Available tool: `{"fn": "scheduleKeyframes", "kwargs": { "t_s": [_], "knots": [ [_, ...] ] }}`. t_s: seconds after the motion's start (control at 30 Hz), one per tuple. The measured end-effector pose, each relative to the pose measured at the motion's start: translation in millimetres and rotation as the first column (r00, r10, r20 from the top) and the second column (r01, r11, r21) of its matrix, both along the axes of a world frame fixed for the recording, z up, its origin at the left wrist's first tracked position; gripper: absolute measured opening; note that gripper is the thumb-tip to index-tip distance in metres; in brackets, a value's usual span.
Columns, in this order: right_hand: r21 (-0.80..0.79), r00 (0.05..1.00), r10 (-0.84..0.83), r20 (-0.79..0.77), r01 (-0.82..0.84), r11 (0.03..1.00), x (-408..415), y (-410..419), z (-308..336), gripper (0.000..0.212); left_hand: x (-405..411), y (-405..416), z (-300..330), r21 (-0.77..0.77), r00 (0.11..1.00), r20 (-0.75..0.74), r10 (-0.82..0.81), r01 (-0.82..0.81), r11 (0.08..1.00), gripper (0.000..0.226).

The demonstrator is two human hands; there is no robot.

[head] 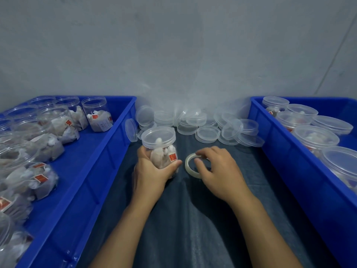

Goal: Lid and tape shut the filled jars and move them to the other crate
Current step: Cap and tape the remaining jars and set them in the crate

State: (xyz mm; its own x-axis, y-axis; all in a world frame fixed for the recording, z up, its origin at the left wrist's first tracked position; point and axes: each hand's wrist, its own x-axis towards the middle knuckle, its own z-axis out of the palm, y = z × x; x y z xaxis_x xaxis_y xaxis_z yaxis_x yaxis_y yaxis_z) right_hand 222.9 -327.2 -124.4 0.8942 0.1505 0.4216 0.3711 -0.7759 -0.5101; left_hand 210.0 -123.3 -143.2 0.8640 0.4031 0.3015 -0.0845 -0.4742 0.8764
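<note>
A person sits between two blue plastic crates, holding a lidded jar in one hand and reaching for a tape roll with the other.

The blue plastic crate on the left [108, 144] holds open clear plastic jars [96, 114] filled with white sachets bearing red tags; the blue plastic crate on the right [270, 136] holds similar jars with clear lids on [314, 138]. Loose clear round lids [207, 134] lie heaped on the dark cloth [183, 219] by the wall. The left hand [152, 171] reaches forward, fingers and thumb curled around a clear lidded jar of sachets [160, 146] standing upright on the cloth between the crates. Just beside it, the right hand [216, 169] arches palm-down over a clear ring-shaped tape roll [190, 164] lying flat, curled fingertips pinching its far rim.
</note>
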Motion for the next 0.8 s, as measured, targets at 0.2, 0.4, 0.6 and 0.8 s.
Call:
{"fn": "scheduleKeyframes", "kwargs": {
  "t_s": [0.2, 0.4, 0.6, 0.8],
  "knots": [
    [-0.271, 0.998, 0.042, -0.043, -0.053, 0.961, -1, 5, -8, 0.022, -1, 0, -3, 0.029, 0.996, -0.057, -0.071, 0.072, 0.997, 0.083],
    [-0.245, 0.997, -0.078, -0.001, 0.075, 0.967, -1, 8, -8, 0.021, -2, 2, -3, 0.056, 0.995, -0.073, -0.07, 0.074, 0.996, 0.11],
    [0.199, 0.991, -0.068, 0.114, 0.044, 0.979, -9, 16, 6, 0.01, -12, -7, 10, 0.02, 0.943, 0.326, 0.061, -0.071, 0.997, 0.099],
    [0.285, 0.946, 0.114, 0.303, -0.204, 0.937, -13, 33, 13, 0.004, -19, -23, 18, 0.339, 0.763, 0.645, -0.043, -0.236, 0.911, 0.043]
  ]
}}
